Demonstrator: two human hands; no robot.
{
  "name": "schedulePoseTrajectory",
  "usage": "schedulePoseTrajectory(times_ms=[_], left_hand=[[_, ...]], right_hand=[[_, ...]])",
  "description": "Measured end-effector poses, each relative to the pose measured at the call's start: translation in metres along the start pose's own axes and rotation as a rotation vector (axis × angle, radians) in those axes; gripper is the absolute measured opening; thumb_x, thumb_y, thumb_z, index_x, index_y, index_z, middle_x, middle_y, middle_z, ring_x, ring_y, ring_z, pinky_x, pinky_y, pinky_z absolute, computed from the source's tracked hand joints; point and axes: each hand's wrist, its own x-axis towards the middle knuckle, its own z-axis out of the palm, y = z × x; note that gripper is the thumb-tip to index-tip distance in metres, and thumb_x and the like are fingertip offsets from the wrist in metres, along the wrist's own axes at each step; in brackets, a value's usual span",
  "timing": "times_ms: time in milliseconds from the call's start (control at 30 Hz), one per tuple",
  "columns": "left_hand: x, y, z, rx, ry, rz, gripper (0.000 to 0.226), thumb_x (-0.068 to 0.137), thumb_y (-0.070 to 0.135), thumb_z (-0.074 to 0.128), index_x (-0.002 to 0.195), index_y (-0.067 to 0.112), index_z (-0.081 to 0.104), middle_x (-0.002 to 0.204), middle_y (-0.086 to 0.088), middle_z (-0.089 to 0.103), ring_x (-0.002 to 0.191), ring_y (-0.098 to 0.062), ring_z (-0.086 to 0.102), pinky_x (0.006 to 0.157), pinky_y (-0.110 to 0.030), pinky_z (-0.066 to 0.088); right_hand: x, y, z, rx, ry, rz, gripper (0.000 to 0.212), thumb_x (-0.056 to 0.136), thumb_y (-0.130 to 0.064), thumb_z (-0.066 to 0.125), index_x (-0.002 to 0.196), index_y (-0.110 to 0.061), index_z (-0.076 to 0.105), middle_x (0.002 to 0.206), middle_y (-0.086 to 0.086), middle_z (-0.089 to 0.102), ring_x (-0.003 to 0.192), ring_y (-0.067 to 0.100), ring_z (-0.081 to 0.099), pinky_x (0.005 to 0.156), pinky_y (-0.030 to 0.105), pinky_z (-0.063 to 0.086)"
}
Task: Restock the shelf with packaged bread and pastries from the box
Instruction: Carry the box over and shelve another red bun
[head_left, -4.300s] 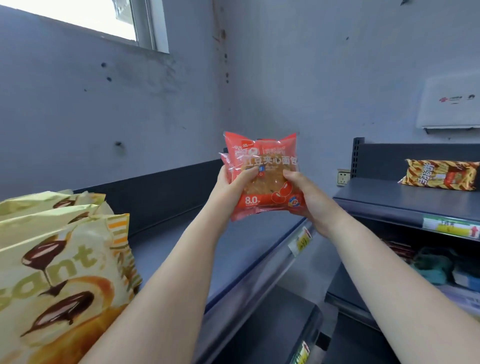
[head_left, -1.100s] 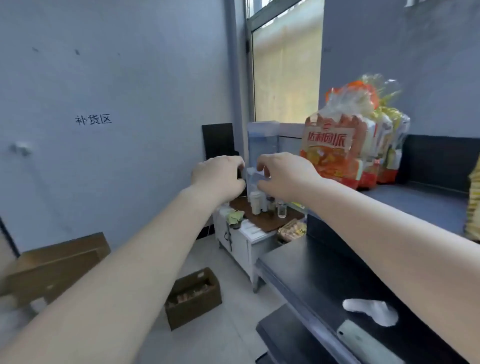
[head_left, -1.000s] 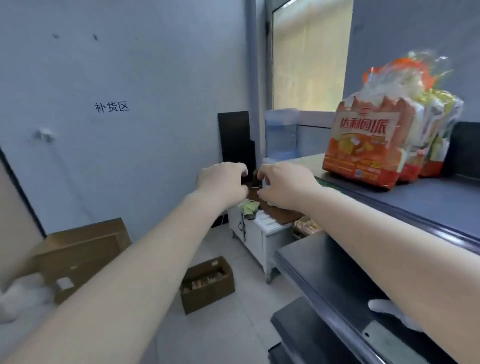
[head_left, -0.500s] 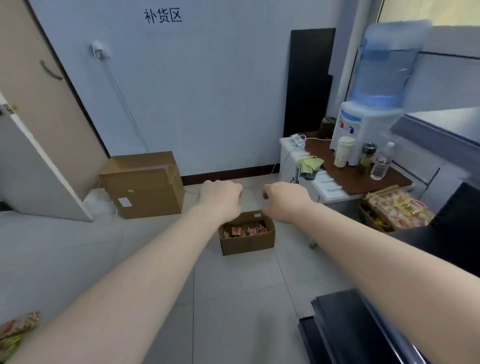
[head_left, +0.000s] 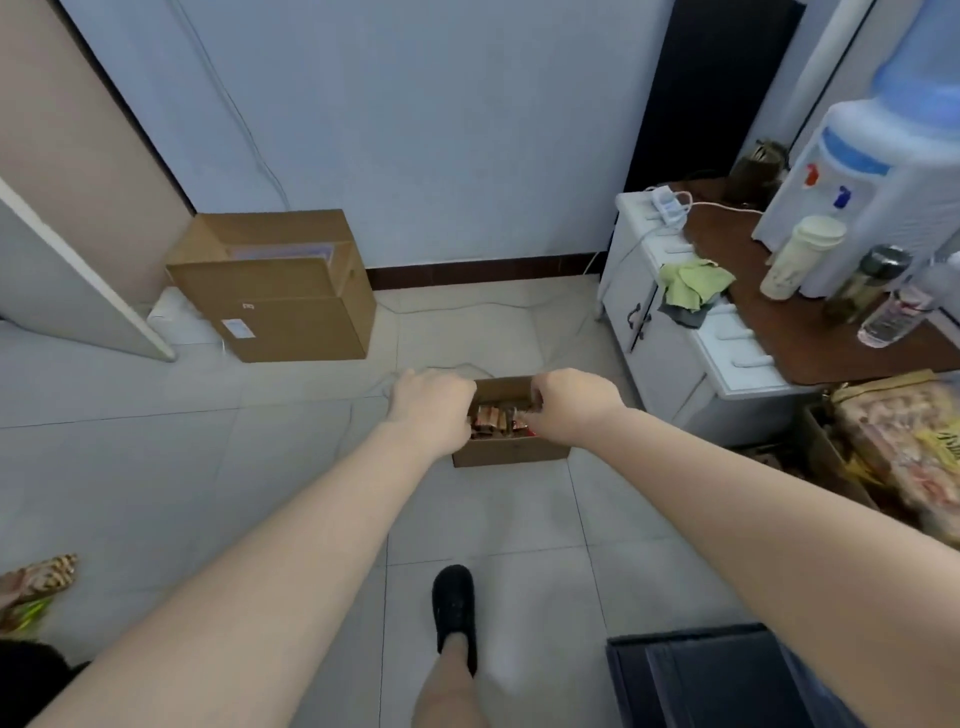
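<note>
A small open cardboard box (head_left: 511, 452) sits on the tiled floor ahead of me, with several packaged pastries (head_left: 493, 418) in it. My left hand (head_left: 434, 410) and my right hand (head_left: 574, 405) are stretched out in front of me and overlap the box's left and right ends in the view. Both hands are curled, knuckles up, and I see nothing held in either. Their fingertips are hidden. The dark corner of the shelf (head_left: 701, 675) shows at the bottom right.
A larger cardboard box (head_left: 280, 296) stands by the wall next to an open door (head_left: 67, 280). At the right are a white cabinet (head_left: 670, 353), a water dispenser (head_left: 872, 171) and a crate of packaged bread (head_left: 904, 447). My shoe (head_left: 454, 608) is on the tiles.
I have turned away from the shelf and now look down at the floor. The red packet I held is gone from my hands, which now reach toward the small box.
</note>
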Motion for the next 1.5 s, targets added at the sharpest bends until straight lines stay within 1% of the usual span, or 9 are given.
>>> schedulePoseTrajectory(times_ms=[133,233,600,767,900,1000,1200,1367,1500], left_hand=[[0.088,-0.035,0.027,-0.024,-0.063,0.039,0.029,0.089,0.022,0.052,0.118,0.019,0.058,0.120,-0.006,0.061,0.117,-0.028,0.053,0.092,-0.032,0.041],[0.151,-0.058,0.050,-0.045,-0.140,0.080,0.031,0.090,0.022,0.050,0.120,0.019,0.057,0.123,-0.006,0.059,0.118,-0.027,0.053,0.091,-0.033,0.041],[0.347,-0.070,0.150,-0.241,-0.442,0.074,0.031,0.091,0.028,0.050,0.120,0.020,0.054,0.121,-0.005,0.059,0.111,-0.027,0.056,0.084,-0.031,0.042],[0.415,-0.066,0.220,-0.503,-0.597,-0.135,0.031,0.090,0.026,0.049,0.120,0.022,0.054,0.123,-0.001,0.058,0.111,-0.024,0.056,0.081,-0.027,0.040],[0.469,-0.048,0.281,-0.726,-0.691,-0.257,0.028,0.094,0.031,0.046,0.117,0.020,0.056,0.118,-0.002,0.060,0.105,-0.025,0.057,0.085,-0.032,0.047],[0.519,-0.028,0.340,-0.867,-0.741,-0.320,0.031,0.096,0.031,0.044,0.122,0.016,0.054,0.119,-0.003,0.058,0.103,-0.021,0.054,0.083,-0.030,0.042],[0.602,0.031,0.480,-1.117,-0.809,-0.485,0.010,0.095,0.025,0.045,0.089,0.020,0.051,0.080,0.003,0.050,0.069,-0.010,0.046,0.067,-0.030,0.037],[0.633,0.076,0.581,-1.276,-0.957,-0.669,0.026,0.094,0.020,0.046,0.113,0.004,0.056,0.102,-0.016,0.058,0.092,-0.028,0.057,0.080,-0.030,0.042],[0.642,0.094,0.630,-1.289,-1.054,-0.905,0.054,0.095,0.030,0.045,0.143,0.008,0.034,0.131,-0.014,0.052,0.114,-0.029,0.056,0.096,-0.039,0.049]], right_hand=[[0.084,0.021,0.009,0.052,-0.083,0.135,0.021,0.088,-0.026,0.051,0.102,-0.013,0.058,0.093,0.003,0.057,0.082,0.026,0.053,0.068,0.030,0.042],[0.144,0.032,0.016,0.092,-0.158,0.222,0.029,0.089,-0.023,0.050,0.114,-0.011,0.057,0.108,0.006,0.063,0.092,0.027,0.057,0.069,0.030,0.042],[0.317,0.102,0.089,0.209,-0.358,0.388,0.026,0.089,-0.021,0.048,0.112,-0.015,0.056,0.099,0.003,0.059,0.087,0.023,0.055,0.068,0.029,0.044],[0.392,0.147,0.145,0.228,-0.495,0.403,0.025,0.092,-0.021,0.046,0.114,-0.014,0.055,0.106,0.005,0.059,0.095,0.025,0.057,0.074,0.032,0.047],[0.457,0.177,0.195,0.321,-0.547,0.449,0.015,0.092,-0.021,0.047,0.103,-0.014,0.054,0.099,0.006,0.058,0.087,0.023,0.053,0.071,0.031,0.043],[0.512,0.195,0.252,0.361,-0.562,0.485,0.021,0.093,-0.021,0.048,0.110,-0.011,0.054,0.094,0.004,0.052,0.086,0.021,0.050,0.071,0.030,0.041],[0.607,0.227,0.393,0.318,-0.578,0.611,0.035,0.090,-0.024,0.050,0.121,-0.010,0.047,0.109,0.007,0.054,0.091,0.025,0.053,0.069,0.033,0.042],[0.647,0.257,0.489,0.159,-0.606,0.637,0.053,0.090,-0.028,0.055,0.137,-0.012,0.034,0.134,0.011,0.040,0.118,0.033,0.049,0.077,0.039,0.042],[0.658,0.278,0.536,0.070,-0.677,0.570,0.051,0.093,-0.029,0.051,0.138,-0.010,0.036,0.136,0.012,0.042,0.121,0.033,0.048,0.081,0.040,0.043]])
